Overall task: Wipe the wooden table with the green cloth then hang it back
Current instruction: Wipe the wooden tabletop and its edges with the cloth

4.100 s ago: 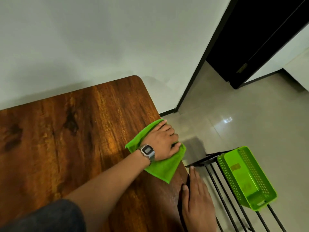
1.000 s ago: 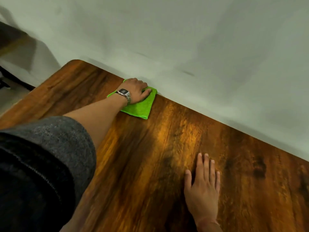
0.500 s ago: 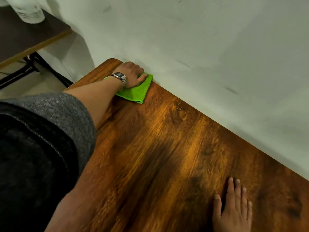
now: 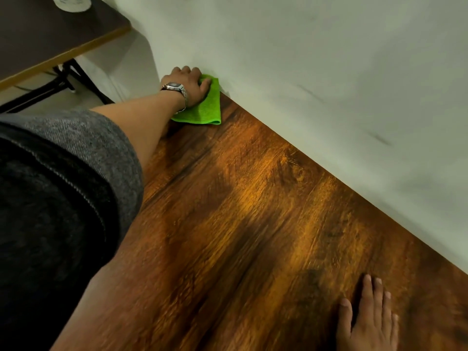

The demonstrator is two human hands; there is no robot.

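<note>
The green cloth lies folded on the far left corner of the wooden table, right against the white wall. My left hand, with a metal watch on the wrist, presses flat on the cloth and covers its left part. My right hand rests palm down on the bare tabletop at the lower right, fingers spread, holding nothing.
A white wall runs along the table's far edge. A second dark table with black metal legs stands beyond the left corner, with a pale container on it. My grey sleeve fills the left foreground.
My left hand has pushed the cloth along the wall from the table's right end to its far left corner. My right hand has moved onto the tabletop, flat.
</note>
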